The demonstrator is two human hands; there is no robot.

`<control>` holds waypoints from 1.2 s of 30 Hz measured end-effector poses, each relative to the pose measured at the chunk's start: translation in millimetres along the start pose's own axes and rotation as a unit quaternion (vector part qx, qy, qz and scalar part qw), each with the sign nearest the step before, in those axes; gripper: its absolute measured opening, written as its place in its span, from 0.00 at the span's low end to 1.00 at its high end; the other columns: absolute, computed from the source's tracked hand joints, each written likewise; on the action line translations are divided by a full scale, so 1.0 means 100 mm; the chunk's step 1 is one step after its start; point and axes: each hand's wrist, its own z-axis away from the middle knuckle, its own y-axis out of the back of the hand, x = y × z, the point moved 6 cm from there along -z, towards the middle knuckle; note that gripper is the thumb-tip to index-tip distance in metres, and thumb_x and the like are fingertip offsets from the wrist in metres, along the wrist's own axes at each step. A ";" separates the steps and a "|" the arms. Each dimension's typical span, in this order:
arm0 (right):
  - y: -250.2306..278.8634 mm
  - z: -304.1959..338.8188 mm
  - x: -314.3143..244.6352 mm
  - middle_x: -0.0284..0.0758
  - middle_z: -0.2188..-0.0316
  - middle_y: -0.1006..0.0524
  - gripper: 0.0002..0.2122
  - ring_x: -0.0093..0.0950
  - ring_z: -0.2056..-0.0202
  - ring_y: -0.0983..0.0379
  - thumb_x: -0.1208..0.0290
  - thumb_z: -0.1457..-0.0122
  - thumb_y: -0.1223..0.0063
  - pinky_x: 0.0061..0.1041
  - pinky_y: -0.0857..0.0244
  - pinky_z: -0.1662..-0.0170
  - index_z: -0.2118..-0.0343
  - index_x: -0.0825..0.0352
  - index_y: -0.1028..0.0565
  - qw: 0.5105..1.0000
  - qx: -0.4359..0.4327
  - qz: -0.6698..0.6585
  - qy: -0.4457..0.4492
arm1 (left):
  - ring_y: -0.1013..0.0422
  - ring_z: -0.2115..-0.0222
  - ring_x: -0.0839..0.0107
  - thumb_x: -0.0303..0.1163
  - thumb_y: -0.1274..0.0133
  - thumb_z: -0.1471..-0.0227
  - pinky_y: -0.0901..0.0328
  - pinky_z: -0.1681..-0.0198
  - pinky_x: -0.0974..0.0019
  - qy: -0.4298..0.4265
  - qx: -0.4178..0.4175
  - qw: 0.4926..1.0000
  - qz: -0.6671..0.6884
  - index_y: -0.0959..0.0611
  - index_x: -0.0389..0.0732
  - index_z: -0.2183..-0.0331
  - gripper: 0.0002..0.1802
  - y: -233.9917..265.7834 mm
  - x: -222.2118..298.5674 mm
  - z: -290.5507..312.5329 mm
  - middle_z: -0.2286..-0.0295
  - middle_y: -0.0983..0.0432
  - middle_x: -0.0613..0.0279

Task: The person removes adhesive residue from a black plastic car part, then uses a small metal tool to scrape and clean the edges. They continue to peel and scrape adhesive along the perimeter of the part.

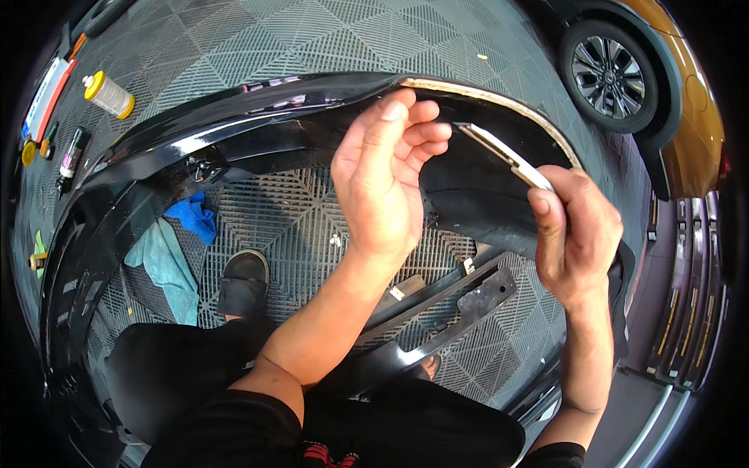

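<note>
Utility knife [501, 151], probably light, stiff and best held by its handle, is clamped between thumb and fingers of the raised right hand [579, 234], its blade angled toward the left hand [380, 168]. Glossy black bumper [234, 121], arching beneath both, looks slippery and flexible, best gripped along its rim; the left fingers curl nearby, whether pinching cannot be told.

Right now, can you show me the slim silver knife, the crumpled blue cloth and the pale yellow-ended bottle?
Slim silver knife [504, 152]: head view, middle of its body.
Crumpled blue cloth [195, 219]: head view, among its folds.
Pale yellow-ended bottle [110, 96]: head view, middle of its side.
</note>
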 end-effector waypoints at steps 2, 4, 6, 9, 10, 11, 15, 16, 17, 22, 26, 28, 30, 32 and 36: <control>-0.03 -0.09 -0.01 0.35 0.76 0.21 0.09 0.32 0.79 0.26 0.72 0.47 0.31 0.28 0.33 0.74 0.68 0.67 0.21 0.999 0.013 0.029 0.017 | 0.20 0.64 0.64 0.39 0.50 0.35 0.25 0.57 0.61 0.022 -0.020 1.000 0.005 0.19 0.35 0.54 0.17 -0.01 0.06 -0.01 0.61 0.18 0.52; -0.04 -0.14 0.02 0.34 0.77 0.21 0.11 0.29 0.80 0.27 0.70 0.51 0.27 0.25 0.34 0.75 0.71 0.66 0.21 0.998 0.036 0.050 0.009 | 0.19 0.62 0.63 0.39 0.50 0.35 0.24 0.56 0.60 0.047 -0.036 0.998 0.011 0.19 0.37 0.54 0.17 -0.01 0.05 -0.03 0.60 0.17 0.53; -0.03 -0.15 0.06 0.33 0.79 0.22 0.12 0.27 0.81 0.28 0.68 0.53 0.25 0.24 0.36 0.76 0.75 0.66 0.21 0.996 0.062 0.064 -0.018 | 0.19 0.61 0.62 0.39 0.50 0.35 0.24 0.56 0.60 0.066 -0.039 0.997 0.025 0.18 0.37 0.54 0.17 -0.04 0.07 -0.03 0.61 0.17 0.54; 0.00 -0.14 0.12 0.31 0.81 0.24 0.13 0.25 0.82 0.32 0.65 0.53 0.24 0.23 0.39 0.77 0.76 0.66 0.21 0.992 0.073 0.093 -0.038 | 0.19 0.61 0.63 0.39 0.51 0.34 0.24 0.56 0.60 0.086 -0.062 0.993 0.051 0.18 0.39 0.55 0.15 -0.05 0.08 -0.06 0.61 0.16 0.56; 0.01 -0.13 0.14 0.31 0.81 0.25 0.14 0.24 0.83 0.33 0.65 0.53 0.24 0.23 0.40 0.78 0.76 0.66 0.21 0.991 0.073 0.103 -0.047 | 0.19 0.61 0.63 0.39 0.50 0.34 0.24 0.56 0.60 0.091 -0.065 0.992 0.051 0.18 0.39 0.55 0.15 -0.05 0.09 -0.08 0.61 0.16 0.57; 0.02 -0.12 0.15 0.30 0.81 0.25 0.14 0.24 0.82 0.34 0.64 0.53 0.24 0.23 0.40 0.77 0.76 0.66 0.21 0.991 0.082 0.094 -0.051 | 0.19 0.61 0.63 0.38 0.50 0.34 0.24 0.56 0.60 0.096 -0.067 0.992 0.051 0.18 0.39 0.55 0.14 -0.05 0.09 -0.08 0.61 0.16 0.57; 0.04 -0.05 0.23 0.29 0.78 0.23 0.11 0.22 0.78 0.33 0.65 0.44 0.30 0.22 0.38 0.73 0.72 0.66 0.20 0.990 0.111 0.079 -0.038 | 0.19 0.62 0.63 0.38 0.48 0.36 0.24 0.56 0.60 0.095 -0.045 0.994 0.006 0.17 0.40 0.57 0.13 -0.09 0.13 -0.09 0.63 0.16 0.58; 0.02 -0.01 0.25 0.30 0.77 0.23 0.10 0.22 0.78 0.33 0.66 0.42 0.33 0.22 0.37 0.72 0.70 0.67 0.20 0.989 0.117 0.074 -0.053 | 0.19 0.62 0.62 0.38 0.48 0.36 0.24 0.56 0.60 0.101 -0.039 0.994 0.001 0.17 0.40 0.58 0.13 -0.09 0.14 -0.09 0.63 0.16 0.58; 0.00 0.04 0.27 0.32 0.74 0.21 0.07 0.23 0.76 0.31 0.68 0.38 0.38 0.22 0.35 0.70 0.65 0.67 0.21 0.990 0.112 0.058 -0.067 | 0.19 0.62 0.62 0.38 0.48 0.36 0.24 0.56 0.59 0.106 -0.034 0.994 -0.004 0.17 0.40 0.58 0.12 -0.10 0.14 -0.09 0.64 0.16 0.58; -0.07 0.06 0.17 0.35 0.67 0.18 0.06 0.27 0.70 0.25 0.75 0.34 0.45 0.24 0.31 0.64 0.56 0.67 0.22 0.994 0.092 0.009 -0.051 | 0.19 0.61 0.60 0.36 0.47 0.38 0.24 0.55 0.57 0.131 -0.027 0.991 0.022 0.17 0.39 0.59 0.11 -0.12 0.16 -0.07 0.64 0.17 0.58; -0.02 -0.13 -0.01 0.36 0.65 0.19 0.11 0.29 0.69 0.25 0.80 0.37 0.44 0.25 0.30 0.63 0.52 0.66 0.22 0.996 0.048 0.070 0.016 | 0.19 0.61 0.59 0.34 0.47 0.39 0.24 0.54 0.56 0.143 -0.029 0.988 0.057 0.17 0.39 0.61 0.10 -0.14 0.12 -0.09 0.65 0.17 0.58; -0.02 -0.24 -0.07 0.36 0.66 0.20 0.17 0.25 0.67 0.26 0.82 0.37 0.46 0.21 0.33 0.63 0.45 0.66 0.24 0.993 -0.007 0.107 0.055 | 0.19 0.61 0.59 0.34 0.47 0.39 0.24 0.54 0.56 0.139 -0.028 0.988 0.057 0.17 0.39 0.61 0.10 -0.13 0.14 -0.10 0.65 0.17 0.58; 0.00 -0.27 -0.03 0.35 0.70 0.24 0.16 0.25 0.70 0.29 0.82 0.38 0.45 0.22 0.35 0.65 0.46 0.66 0.22 0.989 -0.031 0.132 0.066 | 0.19 0.61 0.60 0.34 0.47 0.39 0.24 0.53 0.56 0.131 -0.028 0.990 0.049 0.17 0.39 0.62 0.10 -0.13 0.15 -0.10 0.65 0.17 0.58; -0.01 -0.31 -0.02 0.34 0.74 0.29 0.15 0.25 0.73 0.34 0.81 0.39 0.44 0.24 0.38 0.67 0.49 0.66 0.20 0.985 -0.037 0.150 0.075 | 0.19 0.60 0.60 0.34 0.46 0.39 0.25 0.53 0.56 0.132 -0.033 0.989 0.051 0.17 0.39 0.62 0.09 -0.13 0.13 -0.11 0.65 0.17 0.58; 0.00 -0.39 -0.06 0.34 0.74 0.28 0.15 0.25 0.73 0.33 0.81 0.39 0.44 0.23 0.37 0.68 0.48 0.65 0.20 0.975 -0.050 0.182 0.116 | 0.20 0.60 0.60 0.34 0.46 0.39 0.25 0.52 0.55 0.133 -0.042 0.989 0.045 0.17 0.39 0.62 0.09 -0.13 0.15 -0.10 0.65 0.17 0.57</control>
